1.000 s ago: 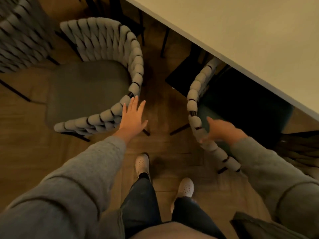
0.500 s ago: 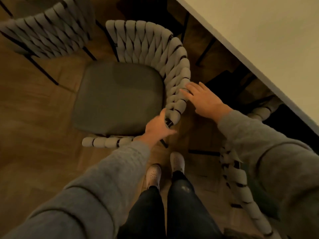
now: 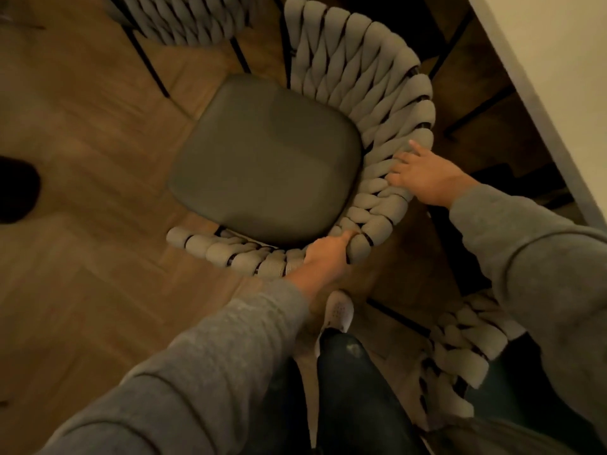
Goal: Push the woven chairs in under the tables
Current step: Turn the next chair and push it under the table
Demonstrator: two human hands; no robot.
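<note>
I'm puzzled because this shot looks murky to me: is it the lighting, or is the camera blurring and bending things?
Head view: dim, warm light, no glare; the pale table top is brightest. Head view: motion blur smears the wooden floor and softens the grey woven chair with its dark seat cushion. Head view: the wide lens makes the near grey sleeves loom large.
</note>
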